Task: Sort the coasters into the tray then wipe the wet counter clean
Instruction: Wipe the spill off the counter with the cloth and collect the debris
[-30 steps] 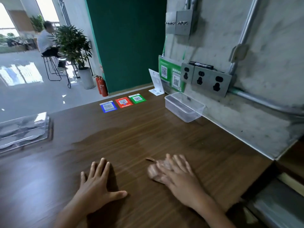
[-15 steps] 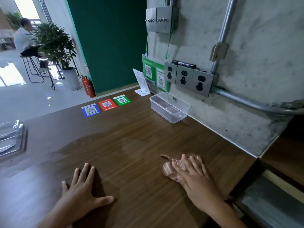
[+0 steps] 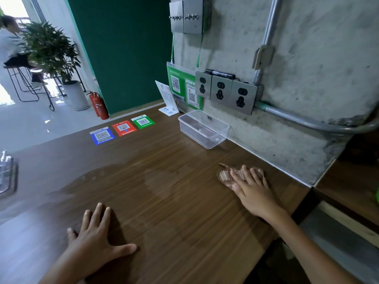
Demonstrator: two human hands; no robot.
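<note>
A crumpled brownish cloth (image 3: 226,177) lies on the wood-grain surface (image 3: 174,212), pinned under the right hand (image 3: 253,190), whose grip is flat, fingers together, pressing rather than clasping. The left hand (image 3: 96,240) rests palm-down nearer the front edge, fingers spread, holding nothing. A dull wet patch (image 3: 114,181) spreads between them and to the left. A clear plastic tray (image 3: 204,129) sits against the rough concrete wall (image 3: 307,48), below steel sockets (image 3: 225,92); three square QR stickers (image 3: 122,129) lie well beyond.
</note>
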